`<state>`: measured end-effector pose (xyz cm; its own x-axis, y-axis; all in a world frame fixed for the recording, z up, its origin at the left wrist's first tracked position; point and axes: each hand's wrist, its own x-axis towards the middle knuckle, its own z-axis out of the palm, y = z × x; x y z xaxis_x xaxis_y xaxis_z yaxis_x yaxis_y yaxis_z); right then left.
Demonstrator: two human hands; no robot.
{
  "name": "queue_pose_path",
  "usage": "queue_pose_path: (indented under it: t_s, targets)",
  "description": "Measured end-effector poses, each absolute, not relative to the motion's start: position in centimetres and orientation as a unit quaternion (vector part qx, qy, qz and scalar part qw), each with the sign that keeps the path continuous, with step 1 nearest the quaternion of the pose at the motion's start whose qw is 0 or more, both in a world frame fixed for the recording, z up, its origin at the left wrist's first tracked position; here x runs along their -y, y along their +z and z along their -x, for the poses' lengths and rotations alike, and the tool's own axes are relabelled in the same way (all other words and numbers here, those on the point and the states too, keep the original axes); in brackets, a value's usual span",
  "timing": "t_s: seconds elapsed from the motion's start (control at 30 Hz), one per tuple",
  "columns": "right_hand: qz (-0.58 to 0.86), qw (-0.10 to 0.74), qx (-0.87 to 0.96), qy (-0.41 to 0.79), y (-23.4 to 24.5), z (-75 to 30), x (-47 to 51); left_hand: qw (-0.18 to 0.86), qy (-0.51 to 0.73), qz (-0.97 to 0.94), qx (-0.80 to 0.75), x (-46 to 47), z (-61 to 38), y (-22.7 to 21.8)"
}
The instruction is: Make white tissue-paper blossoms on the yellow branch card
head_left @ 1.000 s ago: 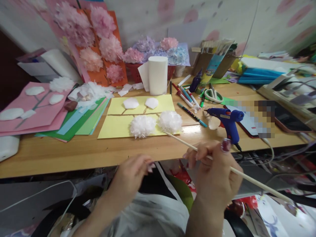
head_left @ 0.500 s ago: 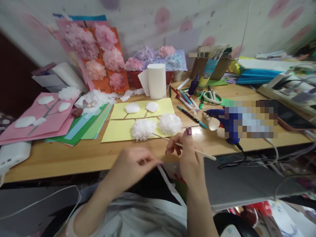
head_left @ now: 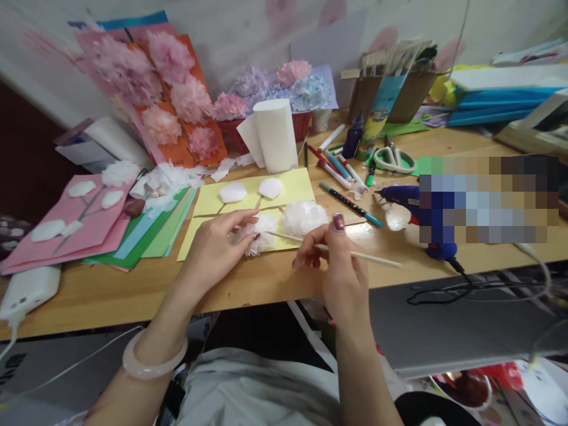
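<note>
Left hand (head_left: pixel 208 248): fingers parted at left white pompom (head_left: pixel 261 242) | right hand (head_left: pixel 344 278): fingers pinching pale stick (head_left: pixel 376 258)

A wooden tabletop (head_left: pixel 266 290) carries a yellow sheet (head_left: pixel 251 200) mid-frame, a white paper roll (head_left: pixel 277 139) above, coloured sheets (head_left: pixel 167 229) left, scissors (head_left: pixel 402 168) and a blue glue gun (head_left: pixel 404 197) right.

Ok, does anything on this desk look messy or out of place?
Mostly just clutter: loose markers lie at odd angles near the scissors, and torn paper scraps sit beside the paper roll. The rightmost white flower seems to poke past the edge of the yellow card. Nothing looks clearly spilled.
</note>
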<state>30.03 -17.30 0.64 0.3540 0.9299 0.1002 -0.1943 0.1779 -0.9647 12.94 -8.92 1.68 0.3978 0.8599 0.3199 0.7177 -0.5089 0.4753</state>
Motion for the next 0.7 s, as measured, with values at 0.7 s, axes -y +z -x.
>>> queue_pose_path:
  t_s: [0.7]
  targets:
    - [0.54, 0.656, 0.317, 0.421, -1.1, -30.6, 15.9, 0.214, 0.277, -0.825, -0.444, 7.7, -12.2, 2.1]
